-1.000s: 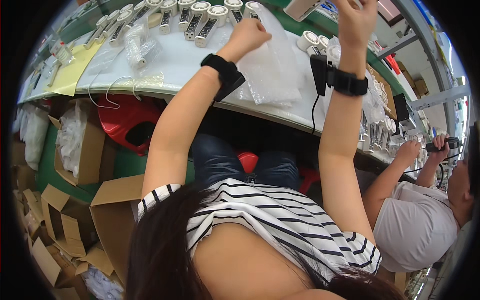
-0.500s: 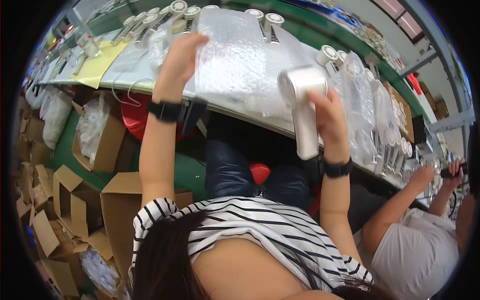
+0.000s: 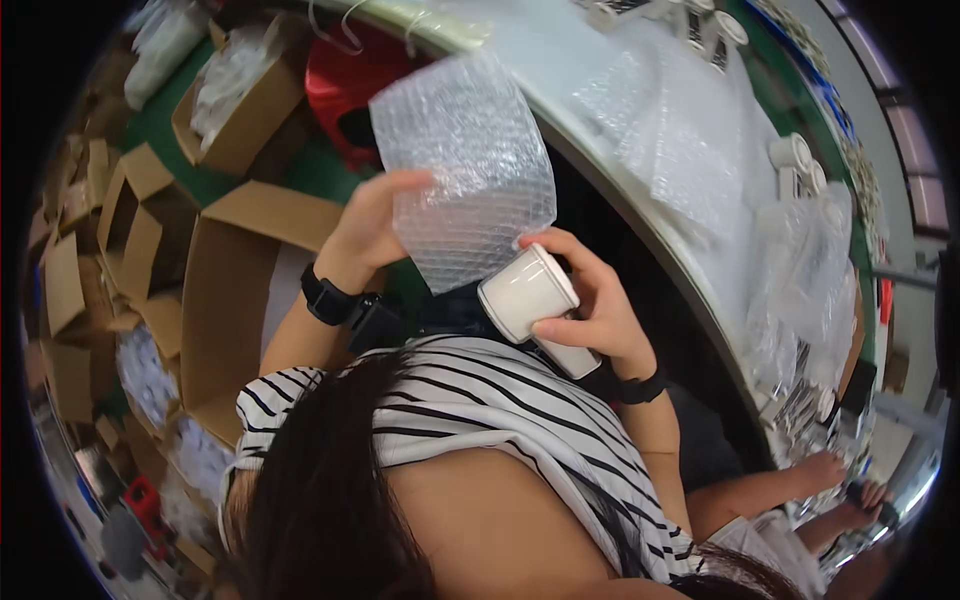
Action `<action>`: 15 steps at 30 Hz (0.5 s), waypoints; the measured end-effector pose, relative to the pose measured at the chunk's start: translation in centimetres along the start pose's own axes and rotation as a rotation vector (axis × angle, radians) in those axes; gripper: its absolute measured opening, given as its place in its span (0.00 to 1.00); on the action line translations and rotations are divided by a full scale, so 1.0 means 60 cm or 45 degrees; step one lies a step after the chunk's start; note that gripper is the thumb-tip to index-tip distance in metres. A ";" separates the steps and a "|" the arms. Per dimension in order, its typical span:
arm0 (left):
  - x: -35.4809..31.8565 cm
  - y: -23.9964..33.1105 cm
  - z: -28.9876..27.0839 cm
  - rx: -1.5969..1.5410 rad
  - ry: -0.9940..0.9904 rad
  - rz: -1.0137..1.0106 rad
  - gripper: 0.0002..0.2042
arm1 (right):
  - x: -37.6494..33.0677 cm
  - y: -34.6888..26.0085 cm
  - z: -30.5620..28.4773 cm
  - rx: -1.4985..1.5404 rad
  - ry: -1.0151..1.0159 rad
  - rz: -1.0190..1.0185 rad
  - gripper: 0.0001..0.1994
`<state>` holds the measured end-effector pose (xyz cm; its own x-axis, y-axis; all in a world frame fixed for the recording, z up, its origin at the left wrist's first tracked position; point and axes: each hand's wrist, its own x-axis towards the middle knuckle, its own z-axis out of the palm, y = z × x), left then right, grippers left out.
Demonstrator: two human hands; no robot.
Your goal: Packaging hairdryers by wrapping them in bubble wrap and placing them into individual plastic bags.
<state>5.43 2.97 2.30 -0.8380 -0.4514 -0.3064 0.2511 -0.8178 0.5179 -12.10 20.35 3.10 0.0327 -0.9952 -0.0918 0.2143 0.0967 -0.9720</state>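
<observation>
My left hand (image 3: 372, 222) grips the left edge of a clear bubble wrap bag (image 3: 475, 150), thumb on its front face. The bag hangs over my lap and the red stool. My right hand (image 3: 600, 300) is closed round a white handheld device (image 3: 528, 295), shaped like a hair dryer, with a short cylindrical head and a handle. The head points up toward the bag's lower right corner, while the handle slants down, partly behind my fingers. Fingertips of my right hand are close to the bag; whether they touch it I cannot tell.
On the curved white table (image 3: 640, 180) lie more bubble wrap bags (image 3: 700, 130) and several similar white devices (image 3: 725, 35). An open cardboard box (image 3: 235, 290) stands at my left, before a red stool (image 3: 350, 90). A co-worker's hand (image 3: 820, 470) is at the lower right.
My left hand has lifted the bag off the table and drawn it over my lap. The device in my right hand has come lower and turned. The view has swung left.
</observation>
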 end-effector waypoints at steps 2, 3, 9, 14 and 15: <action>-0.013 -0.041 -0.040 0.264 0.072 0.076 0.19 | -0.007 0.036 0.005 0.016 0.002 0.056 0.34; -0.020 -0.045 -0.060 0.246 0.113 0.071 0.19 | -0.009 0.048 0.009 0.039 -0.021 0.087 0.34; 0.009 -0.026 -0.118 0.290 0.447 0.386 0.19 | -0.005 0.079 -0.027 0.295 0.145 0.195 0.32; 0.024 -0.047 -0.119 0.119 0.443 0.420 0.17 | 0.014 0.082 -0.024 0.493 0.001 0.171 0.37; 0.026 -0.051 -0.119 0.096 0.451 0.400 0.17 | 0.019 0.081 -0.021 0.493 0.006 0.174 0.37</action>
<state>6.79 2.22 -5.47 -0.5074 -0.7770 -0.3726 0.4190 -0.6003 0.6812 -12.23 19.66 -2.00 0.0818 -0.9729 -0.2163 0.5602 0.2244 -0.7974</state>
